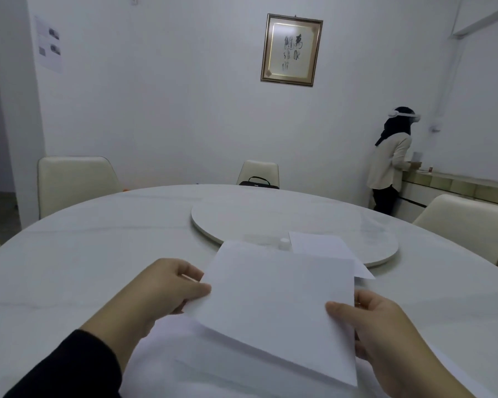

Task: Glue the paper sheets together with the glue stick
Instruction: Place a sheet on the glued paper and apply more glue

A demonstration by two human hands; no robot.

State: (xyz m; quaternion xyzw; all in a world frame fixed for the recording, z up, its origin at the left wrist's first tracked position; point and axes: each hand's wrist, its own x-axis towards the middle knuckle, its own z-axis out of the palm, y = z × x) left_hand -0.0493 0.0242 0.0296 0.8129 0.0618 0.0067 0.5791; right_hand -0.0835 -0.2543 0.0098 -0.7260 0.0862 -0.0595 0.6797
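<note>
A pale room with white walls holds a round white bench [69, 254] with a raised turntable [270, 214] at its middle. Both hands hold one white sheet [276, 300] lifted above the bench's near edge. The left hand [167, 285] pinches the sheet's left edge, thumb on top and fingers curled beneath. The right hand [385, 326] grips the right edge the same way. More paper [202, 366] lies flat on the bench under the lifted sheet. Another sheet [319, 244] rests partly on the turntable's near rim, just beyond the held one. A small white cap, seemingly the glue stick [284, 242], shows just above the held sheet's far edge. A framed picture [291, 49] hangs on the far wall.
</note>
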